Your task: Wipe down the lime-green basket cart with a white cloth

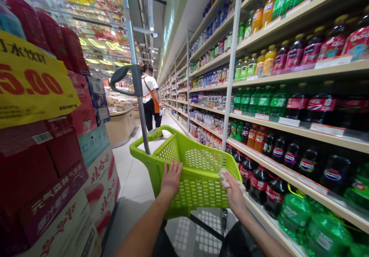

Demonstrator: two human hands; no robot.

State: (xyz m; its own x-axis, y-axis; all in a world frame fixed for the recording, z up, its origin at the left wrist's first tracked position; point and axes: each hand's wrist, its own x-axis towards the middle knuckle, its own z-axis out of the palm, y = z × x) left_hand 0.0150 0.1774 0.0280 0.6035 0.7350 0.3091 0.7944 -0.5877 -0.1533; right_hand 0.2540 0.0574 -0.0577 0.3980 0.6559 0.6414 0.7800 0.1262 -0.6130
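A lime-green plastic shopping basket (201, 161) on wheels stands in the aisle before me, with a grey pull handle (127, 76) on a metal pole rising at its left. My left hand (172, 178) lies flat on the basket's near rim, fingers spread. My right hand (235, 193) is closed on a small pale cloth (223, 177) pressed against the basket's right rim.
Shelves of soft-drink bottles (288, 107) run along the right. Stacked red cartons (57, 164) with a yellow price sign (31, 84) stand at left. A person in a white shirt and orange apron (150, 99) stands farther down the tiled aisle.
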